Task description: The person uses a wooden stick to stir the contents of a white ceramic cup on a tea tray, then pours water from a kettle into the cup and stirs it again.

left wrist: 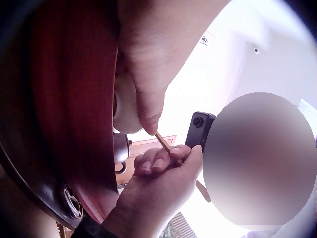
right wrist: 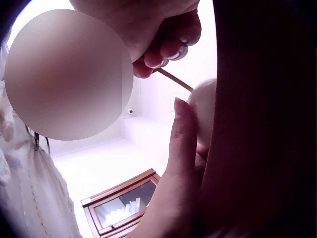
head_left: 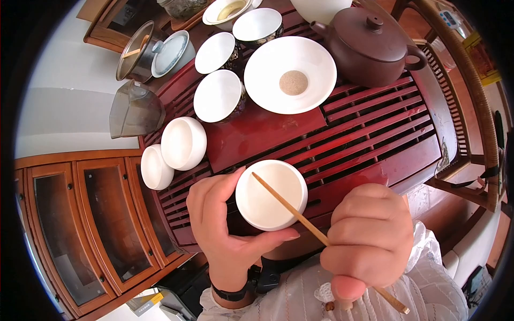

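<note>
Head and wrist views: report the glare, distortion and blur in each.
Head: fisheye bowing, black corners, highlights on the red tray. Left wrist: background blown out to white, blurred oval at right. Right wrist: similar glare, blurred disc upper left, right side almost black.

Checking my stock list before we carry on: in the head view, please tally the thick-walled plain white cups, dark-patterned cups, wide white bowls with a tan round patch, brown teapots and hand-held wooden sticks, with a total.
Plain white cups: 3
Dark-patterned cups: 3
Wide white bowl: 1
Brown teapot: 1
Hand-held wooden stick: 1
Total: 9
</note>
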The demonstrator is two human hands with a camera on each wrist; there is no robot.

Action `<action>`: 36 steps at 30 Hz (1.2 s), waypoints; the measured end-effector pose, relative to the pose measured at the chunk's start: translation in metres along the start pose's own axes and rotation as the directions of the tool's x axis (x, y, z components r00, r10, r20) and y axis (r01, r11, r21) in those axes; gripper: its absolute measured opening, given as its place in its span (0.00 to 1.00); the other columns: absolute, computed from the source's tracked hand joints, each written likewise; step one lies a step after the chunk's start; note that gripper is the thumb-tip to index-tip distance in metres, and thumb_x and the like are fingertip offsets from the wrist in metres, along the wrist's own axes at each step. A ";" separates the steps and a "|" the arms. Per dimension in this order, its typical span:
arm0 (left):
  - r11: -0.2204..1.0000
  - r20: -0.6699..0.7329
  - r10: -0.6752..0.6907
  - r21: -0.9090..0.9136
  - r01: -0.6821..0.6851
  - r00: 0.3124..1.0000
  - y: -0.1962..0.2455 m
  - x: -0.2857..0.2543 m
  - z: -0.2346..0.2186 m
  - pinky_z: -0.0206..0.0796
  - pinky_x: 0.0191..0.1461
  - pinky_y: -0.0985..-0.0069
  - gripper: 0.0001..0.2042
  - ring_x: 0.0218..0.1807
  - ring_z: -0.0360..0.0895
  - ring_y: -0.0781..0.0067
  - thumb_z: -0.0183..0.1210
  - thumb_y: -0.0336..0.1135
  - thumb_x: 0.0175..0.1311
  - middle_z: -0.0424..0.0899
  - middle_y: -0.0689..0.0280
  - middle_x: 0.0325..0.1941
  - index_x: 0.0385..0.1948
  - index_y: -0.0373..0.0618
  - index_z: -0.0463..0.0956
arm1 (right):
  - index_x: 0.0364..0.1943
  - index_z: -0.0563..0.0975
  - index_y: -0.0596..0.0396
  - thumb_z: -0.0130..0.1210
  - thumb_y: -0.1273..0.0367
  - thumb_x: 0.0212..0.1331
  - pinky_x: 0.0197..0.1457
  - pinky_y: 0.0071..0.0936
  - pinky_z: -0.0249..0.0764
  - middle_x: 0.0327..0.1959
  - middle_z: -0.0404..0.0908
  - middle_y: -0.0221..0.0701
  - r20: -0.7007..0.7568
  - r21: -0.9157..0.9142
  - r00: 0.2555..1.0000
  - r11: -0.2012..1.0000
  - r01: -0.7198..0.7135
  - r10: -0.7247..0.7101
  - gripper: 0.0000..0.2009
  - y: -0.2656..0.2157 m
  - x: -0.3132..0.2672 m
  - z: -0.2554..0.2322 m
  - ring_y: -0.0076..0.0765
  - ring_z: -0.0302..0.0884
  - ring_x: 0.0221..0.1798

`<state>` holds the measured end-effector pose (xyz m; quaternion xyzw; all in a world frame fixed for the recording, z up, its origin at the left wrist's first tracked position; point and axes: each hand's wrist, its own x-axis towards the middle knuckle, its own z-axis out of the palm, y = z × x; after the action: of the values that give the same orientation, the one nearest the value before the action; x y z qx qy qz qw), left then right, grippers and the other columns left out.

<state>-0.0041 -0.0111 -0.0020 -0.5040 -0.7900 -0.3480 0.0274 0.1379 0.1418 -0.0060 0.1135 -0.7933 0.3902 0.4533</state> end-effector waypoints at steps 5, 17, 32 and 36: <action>1.000 -0.008 -0.016 -0.011 0.016 1.000 0.000 -0.001 0.001 0.63 0.53 0.63 0.43 0.46 0.74 0.59 0.78 0.57 0.25 0.79 0.62 0.44 0.49 0.42 0.76 | 0.23 0.74 0.55 0.44 0.54 0.72 0.17 0.22 0.58 0.18 0.69 0.26 -0.025 0.025 0.995 0.994 0.102 -0.102 0.23 0.007 0.001 0.005 0.28 0.67 0.17; 0.999 -0.007 -0.006 -0.032 0.006 1.000 0.000 0.000 0.001 0.64 0.53 0.63 0.43 0.46 0.74 0.59 0.78 0.56 0.25 0.78 0.62 0.44 0.48 0.41 0.76 | 0.23 0.73 0.55 0.45 0.54 0.71 0.16 0.23 0.59 0.16 0.68 0.26 -0.018 -0.067 0.994 0.992 -0.110 0.109 0.22 -0.003 0.004 0.001 0.29 0.67 0.16; 1.000 0.010 -0.013 -0.016 0.013 1.000 0.000 -0.001 0.000 0.63 0.55 0.62 0.43 0.47 0.74 0.59 0.79 0.56 0.25 0.78 0.62 0.45 0.49 0.42 0.76 | 0.23 0.73 0.54 0.43 0.54 0.72 0.17 0.24 0.58 0.17 0.68 0.26 -0.076 0.029 0.993 0.996 -0.086 0.088 0.23 -0.002 0.001 0.003 0.29 0.66 0.15; 1.000 0.016 -0.020 -0.017 0.020 1.000 0.001 -0.001 0.000 0.63 0.54 0.62 0.43 0.47 0.74 0.59 0.79 0.56 0.25 0.78 0.62 0.45 0.50 0.42 0.76 | 0.23 0.73 0.54 0.43 0.54 0.72 0.16 0.24 0.58 0.17 0.68 0.26 -0.064 0.022 0.995 0.997 -0.078 0.079 0.23 -0.003 -0.001 0.001 0.29 0.66 0.15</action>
<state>-0.0028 -0.0116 -0.0020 -0.4990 -0.7923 -0.3509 0.0134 0.1392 0.1392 -0.0053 0.0739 -0.7782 0.4187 0.4621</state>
